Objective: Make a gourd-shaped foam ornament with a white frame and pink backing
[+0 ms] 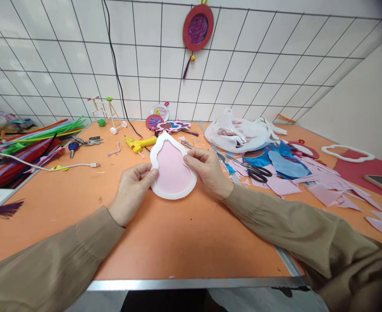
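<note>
Gourd-shaped frame (173,195), white and thick-edged, backed by a pink panel (174,169), was held above the front half of an orange tabletop (191,247), near the middle of the view, its narrow end pointing away from the person. The left hand (129,188) pinched the frame's left side at the waist, thumb uppermost; the right hand (210,172) gripped the opposite side slightly higher, between thumb and bent fingers. Whether the frame's lower edge touched the tabletop could not be told.

Just behind the frame, on its left, lay a yellow glue gun (140,144); farther back stood a cluster of round ornaments (155,121). To the right were black-handled scissors (259,174), pink scraps (283,186) and a white plastic bag (231,133). A second white frame (343,160) lay near the far-right edge, partly over a red sheet (350,173). At left were keys (73,147), a white cable (94,164) and coloured pipe cleaners (57,131). A red-rimmed oval ornament (186,39) hung before the tiled wall (259,39).
</note>
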Available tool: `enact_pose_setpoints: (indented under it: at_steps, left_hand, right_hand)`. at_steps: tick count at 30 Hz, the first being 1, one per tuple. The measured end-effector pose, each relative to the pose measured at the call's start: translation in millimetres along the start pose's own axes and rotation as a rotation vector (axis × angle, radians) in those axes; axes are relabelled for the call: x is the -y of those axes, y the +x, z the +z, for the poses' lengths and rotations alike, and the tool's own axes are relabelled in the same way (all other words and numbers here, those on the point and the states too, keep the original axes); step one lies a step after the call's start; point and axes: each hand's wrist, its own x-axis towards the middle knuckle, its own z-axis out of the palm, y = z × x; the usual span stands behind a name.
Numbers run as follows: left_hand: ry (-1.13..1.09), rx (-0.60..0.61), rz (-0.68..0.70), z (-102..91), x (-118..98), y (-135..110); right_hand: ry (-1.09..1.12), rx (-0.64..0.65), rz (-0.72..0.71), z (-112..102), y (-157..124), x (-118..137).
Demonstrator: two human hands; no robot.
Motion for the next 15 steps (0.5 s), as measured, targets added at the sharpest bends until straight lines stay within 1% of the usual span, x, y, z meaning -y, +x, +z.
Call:
enact_pose_setpoints:
  at_steps: [6,15]
  left_hand:
    - [-0.046,0.016,-0.042,0.6,1.2,0.5]
    - [-0.063,0.001,-0.052,0.2,1.3,0.3]
  right_hand:
    - [0.024,-0.009,0.012,-0.1,-0.6,-0.7]
    - [-0.001,0.004,0.003,-1.4,0.1,-3.2]
